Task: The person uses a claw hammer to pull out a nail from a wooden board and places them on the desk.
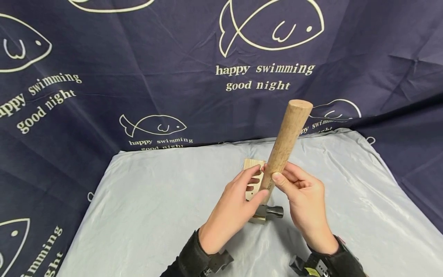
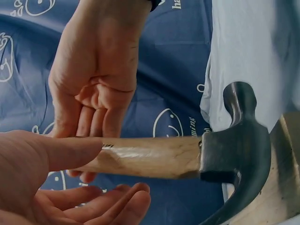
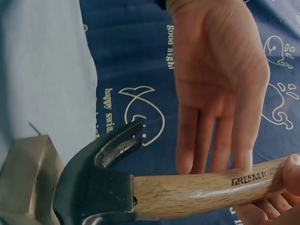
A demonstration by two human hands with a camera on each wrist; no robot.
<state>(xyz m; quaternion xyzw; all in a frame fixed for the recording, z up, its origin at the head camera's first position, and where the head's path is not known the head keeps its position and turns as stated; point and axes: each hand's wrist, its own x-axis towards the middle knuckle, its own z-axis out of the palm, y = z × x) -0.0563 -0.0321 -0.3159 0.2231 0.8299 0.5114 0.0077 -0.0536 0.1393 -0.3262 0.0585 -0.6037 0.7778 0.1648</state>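
Observation:
A claw hammer (image 1: 288, 130) with a wooden handle and black head is held handle up, tilted to the right. My right hand (image 1: 308, 200) grips the handle partway along, thumb on the near side and fingers curled behind. My left hand (image 1: 235, 202) is beside the handle's lower part; its thumb touches the wood while the other fingers stay fairly straight and apart. The black hammer head (image 2: 246, 145) hangs low at a pale wooden block (image 1: 253, 163); whether they touch I cannot tell. A thin nail-like piece (image 3: 35, 128) sticks out beside the block. My left hand partly hides the block.
A light grey-blue cloth (image 1: 155, 200) covers the table. Dark blue curtains (image 1: 194, 77) with white fish drawings and lettering hang behind and at both sides. Each wrist wears a black strap (image 1: 194, 250) with a small device.

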